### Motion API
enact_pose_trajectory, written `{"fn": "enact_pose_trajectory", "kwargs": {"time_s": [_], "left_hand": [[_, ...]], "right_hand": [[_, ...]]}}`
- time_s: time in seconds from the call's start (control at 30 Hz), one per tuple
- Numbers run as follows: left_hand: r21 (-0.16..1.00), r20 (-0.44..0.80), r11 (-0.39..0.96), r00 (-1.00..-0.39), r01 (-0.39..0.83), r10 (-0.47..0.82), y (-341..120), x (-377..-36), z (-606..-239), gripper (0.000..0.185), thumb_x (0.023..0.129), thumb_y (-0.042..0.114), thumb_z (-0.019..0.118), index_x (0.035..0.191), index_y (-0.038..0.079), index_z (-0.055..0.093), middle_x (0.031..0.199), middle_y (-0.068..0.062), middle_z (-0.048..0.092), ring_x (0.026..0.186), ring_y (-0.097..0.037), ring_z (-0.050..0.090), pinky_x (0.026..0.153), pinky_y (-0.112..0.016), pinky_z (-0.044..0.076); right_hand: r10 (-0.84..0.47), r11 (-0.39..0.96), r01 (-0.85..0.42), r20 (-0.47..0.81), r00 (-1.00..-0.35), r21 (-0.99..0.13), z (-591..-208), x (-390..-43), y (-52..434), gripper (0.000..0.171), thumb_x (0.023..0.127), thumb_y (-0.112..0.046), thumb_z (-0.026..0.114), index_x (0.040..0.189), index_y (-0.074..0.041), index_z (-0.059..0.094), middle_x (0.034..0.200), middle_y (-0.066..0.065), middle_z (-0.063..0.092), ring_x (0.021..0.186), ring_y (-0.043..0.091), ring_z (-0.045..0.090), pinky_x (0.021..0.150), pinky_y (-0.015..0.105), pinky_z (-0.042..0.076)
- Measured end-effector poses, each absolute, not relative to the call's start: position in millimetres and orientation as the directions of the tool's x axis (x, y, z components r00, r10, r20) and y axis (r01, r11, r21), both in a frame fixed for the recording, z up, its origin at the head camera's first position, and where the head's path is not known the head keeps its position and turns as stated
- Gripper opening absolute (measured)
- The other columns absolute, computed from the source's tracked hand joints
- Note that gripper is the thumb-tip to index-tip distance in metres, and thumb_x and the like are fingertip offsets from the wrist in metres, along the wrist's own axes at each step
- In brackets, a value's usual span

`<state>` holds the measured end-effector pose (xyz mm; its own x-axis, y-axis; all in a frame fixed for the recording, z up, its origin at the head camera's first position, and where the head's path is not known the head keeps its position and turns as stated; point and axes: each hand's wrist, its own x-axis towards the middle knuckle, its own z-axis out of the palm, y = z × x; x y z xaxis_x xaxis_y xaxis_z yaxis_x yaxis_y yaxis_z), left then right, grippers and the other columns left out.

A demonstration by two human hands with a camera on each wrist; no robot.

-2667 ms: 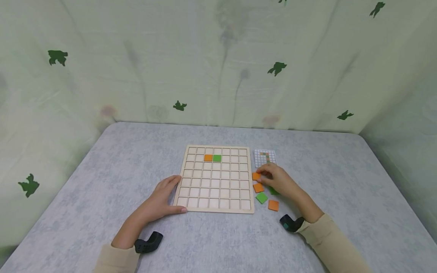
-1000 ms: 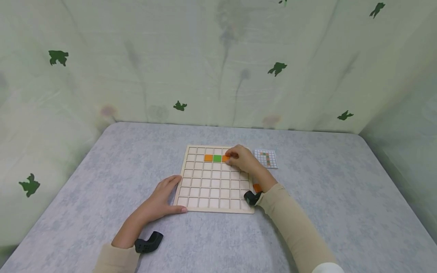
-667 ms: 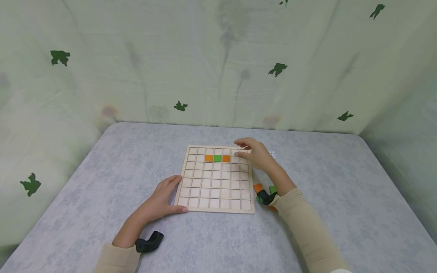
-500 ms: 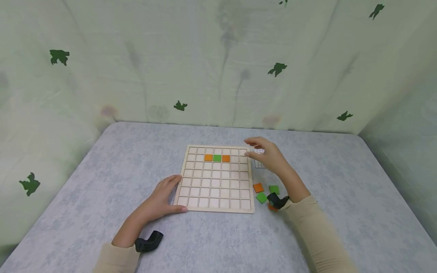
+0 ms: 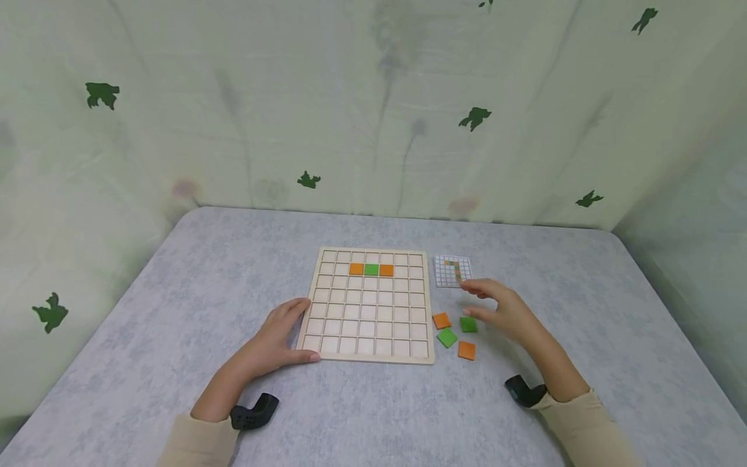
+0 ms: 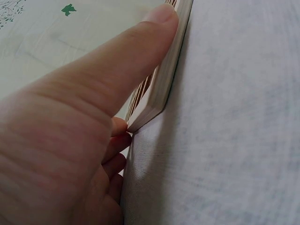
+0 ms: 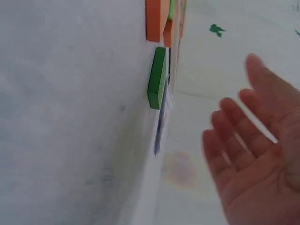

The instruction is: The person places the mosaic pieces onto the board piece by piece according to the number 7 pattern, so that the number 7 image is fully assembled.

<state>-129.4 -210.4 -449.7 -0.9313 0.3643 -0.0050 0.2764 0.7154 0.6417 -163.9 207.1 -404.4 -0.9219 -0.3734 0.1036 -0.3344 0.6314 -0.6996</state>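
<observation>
Wooden grid board (image 5: 369,305) has three tiles in; left hand (image 5: 279,337) braces it, fingers flat. Right hand (image 5: 506,312) hovers empty over green tile (image 5: 468,324), probably grabbing next.

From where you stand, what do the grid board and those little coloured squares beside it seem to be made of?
The grid board looks like pale unfinished wood or plywood: a matte light surface with dark thin cell lines and a thick plain edge in the left wrist view. The loose squares look like thick matte foam or painted wood, solid orange or green through their edges; which of the two is unclear.
</observation>
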Motion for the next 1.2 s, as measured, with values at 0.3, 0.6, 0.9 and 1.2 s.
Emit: {"fn": "enact_pose_trajectory", "kwargs": {"time_s": [0.3, 0.6, 0.9, 1.2], "left_hand": [[0.634, -0.016, 0.726, -0.933, 0.268, 0.358, -210, -127, -449, 0.108, 0.062, 0.06, 0.071, 0.141, 0.003, 0.024, 0.143, -0.018, 0.021, 0.13, -0.036, 0.013, 0.099, -0.055, 0.02], [0.632, -0.025, 0.73, -0.934, 0.26, 0.355, -210, -128, -449, 0.108, 0.063, 0.059, 0.071, 0.141, 0.002, 0.023, 0.143, -0.017, 0.02, 0.13, -0.036, 0.012, 0.099, -0.055, 0.019], [0.641, -0.018, 0.721, -0.934, 0.263, 0.357, -210, -129, -449, 0.108, 0.063, 0.059, 0.071, 0.141, 0.002, 0.024, 0.143, -0.017, 0.021, 0.13, -0.035, 0.012, 0.1, -0.054, 0.018], [0.635, -0.016, 0.724, -0.932, 0.27, 0.362, -209, -129, -448, 0.108, 0.062, 0.06, 0.07, 0.141, 0.002, 0.023, 0.143, -0.017, 0.02, 0.131, -0.035, 0.012, 0.1, -0.054, 0.018]], "right_hand": [[-0.451, 0.654, -0.339, 0.012, -0.893, -0.677, -433, -152, 224, 0.041, 0.077, -0.019, 0.071, 0.113, -0.006, 0.059, 0.111, 0.005, 0.056, 0.103, 0.022, 0.051, 0.088, 0.04, 0.041], [-0.425, 0.695, -0.338, 0.016, -0.905, -0.634, -432, -155, 216, 0.028, 0.079, -0.014, 0.07, 0.105, -0.008, 0.062, 0.102, 0.001, 0.056, 0.092, 0.017, 0.052, 0.078, 0.036, 0.045], [-0.456, 0.621, -0.444, 0.164, -0.875, -0.646, -408, -172, 186, 0.031, 0.081, -0.011, 0.067, 0.111, -0.005, 0.06, 0.105, 0.004, 0.057, 0.091, 0.02, 0.053, 0.076, 0.035, 0.046], [-0.456, 0.538, -0.483, 0.244, -0.856, -0.69, -391, -201, 136, 0.031, 0.083, -0.015, 0.065, 0.112, -0.006, 0.06, 0.105, 0.004, 0.056, 0.093, 0.02, 0.051, 0.078, 0.033, 0.044]]}}
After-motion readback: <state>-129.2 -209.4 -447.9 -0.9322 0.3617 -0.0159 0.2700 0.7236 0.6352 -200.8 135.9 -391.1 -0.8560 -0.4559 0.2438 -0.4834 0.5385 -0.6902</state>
